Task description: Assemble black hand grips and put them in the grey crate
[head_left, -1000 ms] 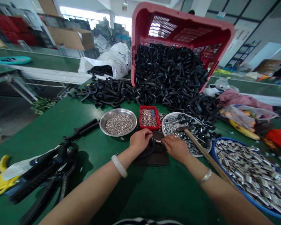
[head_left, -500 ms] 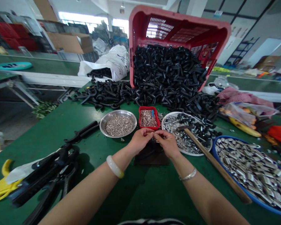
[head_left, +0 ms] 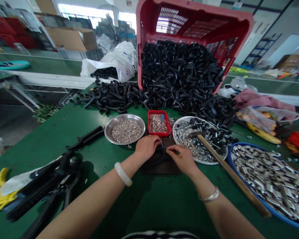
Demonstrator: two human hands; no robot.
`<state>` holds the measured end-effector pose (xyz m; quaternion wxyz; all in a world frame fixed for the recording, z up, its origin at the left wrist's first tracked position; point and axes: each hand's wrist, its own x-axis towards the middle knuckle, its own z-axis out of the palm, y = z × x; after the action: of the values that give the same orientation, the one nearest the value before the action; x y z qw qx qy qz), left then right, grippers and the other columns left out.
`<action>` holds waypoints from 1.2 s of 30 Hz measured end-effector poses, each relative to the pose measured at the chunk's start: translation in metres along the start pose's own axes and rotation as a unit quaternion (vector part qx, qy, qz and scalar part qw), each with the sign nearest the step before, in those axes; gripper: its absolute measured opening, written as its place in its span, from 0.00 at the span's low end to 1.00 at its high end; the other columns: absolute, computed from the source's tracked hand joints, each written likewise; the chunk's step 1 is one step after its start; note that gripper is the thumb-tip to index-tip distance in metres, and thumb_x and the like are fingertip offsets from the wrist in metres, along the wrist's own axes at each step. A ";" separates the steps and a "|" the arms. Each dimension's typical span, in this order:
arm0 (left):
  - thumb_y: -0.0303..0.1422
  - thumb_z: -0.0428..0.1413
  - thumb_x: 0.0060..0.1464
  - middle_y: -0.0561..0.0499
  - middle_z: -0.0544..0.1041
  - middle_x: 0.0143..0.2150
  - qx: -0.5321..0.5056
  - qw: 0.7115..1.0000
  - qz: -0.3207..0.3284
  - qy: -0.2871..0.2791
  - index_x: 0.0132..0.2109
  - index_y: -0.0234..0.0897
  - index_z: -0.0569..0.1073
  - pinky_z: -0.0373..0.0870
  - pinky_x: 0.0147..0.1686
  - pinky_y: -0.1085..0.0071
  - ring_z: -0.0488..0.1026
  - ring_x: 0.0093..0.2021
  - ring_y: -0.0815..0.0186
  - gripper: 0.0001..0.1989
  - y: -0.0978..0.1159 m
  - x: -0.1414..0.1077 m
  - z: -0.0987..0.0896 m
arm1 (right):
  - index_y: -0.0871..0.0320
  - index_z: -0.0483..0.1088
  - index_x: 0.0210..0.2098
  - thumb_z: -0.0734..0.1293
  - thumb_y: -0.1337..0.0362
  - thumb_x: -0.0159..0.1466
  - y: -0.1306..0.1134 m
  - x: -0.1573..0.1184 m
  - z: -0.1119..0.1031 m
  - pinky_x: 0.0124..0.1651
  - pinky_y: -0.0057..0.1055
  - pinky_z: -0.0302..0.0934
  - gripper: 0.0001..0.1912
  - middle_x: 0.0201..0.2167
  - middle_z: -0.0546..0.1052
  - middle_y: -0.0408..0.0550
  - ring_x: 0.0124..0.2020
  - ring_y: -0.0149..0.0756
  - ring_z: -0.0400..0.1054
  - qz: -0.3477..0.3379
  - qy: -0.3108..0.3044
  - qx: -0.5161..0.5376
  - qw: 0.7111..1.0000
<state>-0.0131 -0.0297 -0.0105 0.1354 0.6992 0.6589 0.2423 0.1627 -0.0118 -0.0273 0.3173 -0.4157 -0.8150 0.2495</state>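
My left hand (head_left: 148, 146) is closed at a black part (head_left: 155, 158), its fingertips beside a small shiny metal bit; exactly what they grip is hidden. My right hand (head_left: 182, 157), thumb and forefinger pinched, holds a tiny metal pin at the same spot. Under both hands lies a dark flat block (head_left: 161, 168) on the green table (head_left: 149, 202). Just beyond the hands stand a red tray (head_left: 158, 134) of thin pins with a blue-handled tool in it, and a metal bowl (head_left: 107, 131) of small metal pieces.
On the right, a wooden-handled hammer (head_left: 221, 162) lies across a white tray (head_left: 174, 141) of screws and black knobs. A blue-rimmed basin (head_left: 229, 162) holds metal clips. Behind, a tipped red crate (head_left: 140, 43) spills black parts (head_left: 179, 76). Assembled black pieces (head_left: 52, 179) lie at left.
My fingertips, together before, have separated, the right hand moving slightly right and down. A small metal bit now shows between them. The view has shifted a little.
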 end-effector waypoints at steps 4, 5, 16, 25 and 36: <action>0.33 0.50 0.53 0.52 0.75 0.40 0.055 0.998 -0.020 -0.019 0.40 0.42 0.72 0.64 0.38 0.71 0.70 0.40 0.65 0.09 0.000 -0.004 0.005 | 0.58 0.72 0.34 0.60 0.69 0.60 0.000 -0.002 0.007 0.38 0.31 0.61 0.09 0.30 0.75 0.48 0.34 0.35 0.68 -0.071 0.015 -0.085 0.994; 0.33 0.50 0.53 0.52 0.75 0.40 0.053 0.998 -0.027 -0.017 0.40 0.42 0.72 0.64 0.38 0.71 0.70 0.40 0.65 0.09 -0.001 -0.004 0.006 | 0.59 0.72 0.36 0.60 0.69 0.60 0.000 -0.003 0.008 0.38 0.31 0.61 0.10 0.30 0.76 0.49 0.34 0.36 0.67 -0.081 0.023 -0.102 0.991; 0.32 0.52 0.50 0.54 0.77 0.37 -0.060 0.995 -0.077 0.022 0.37 0.44 0.74 0.63 0.34 0.71 0.72 0.37 0.64 0.08 0.000 -0.006 0.008 | 0.57 0.72 0.39 0.58 0.70 0.61 -0.008 -0.011 0.021 0.41 0.31 0.60 0.12 0.33 0.77 0.48 0.37 0.36 0.67 -0.126 0.077 -0.207 0.967; 0.31 0.53 0.49 0.52 0.77 0.35 -0.078 0.993 -0.088 0.013 0.43 0.44 0.71 0.63 0.33 0.70 0.72 0.36 0.62 0.12 0.000 -0.010 0.005 | 0.59 0.72 0.37 0.59 0.70 0.60 -0.011 -0.005 0.022 0.35 0.29 0.59 0.11 0.31 0.77 0.48 0.33 0.36 0.68 -0.152 0.069 -0.274 0.947; 0.33 0.50 0.52 0.50 0.76 0.38 -0.018 0.998 -0.047 0.033 0.56 0.45 0.62 0.64 0.36 0.70 0.70 0.39 0.62 0.22 0.002 -0.017 0.005 | 0.65 0.70 0.42 0.56 0.75 0.58 -0.032 -0.004 0.020 0.31 0.35 0.61 0.16 0.32 0.74 0.59 0.33 0.43 0.68 -0.191 -0.059 -0.397 0.896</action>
<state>-0.0089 -0.0456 -0.0162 0.1372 0.6565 0.6907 0.2703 0.1332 -0.0351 -0.0203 0.1189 -0.3283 -0.9272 -0.1357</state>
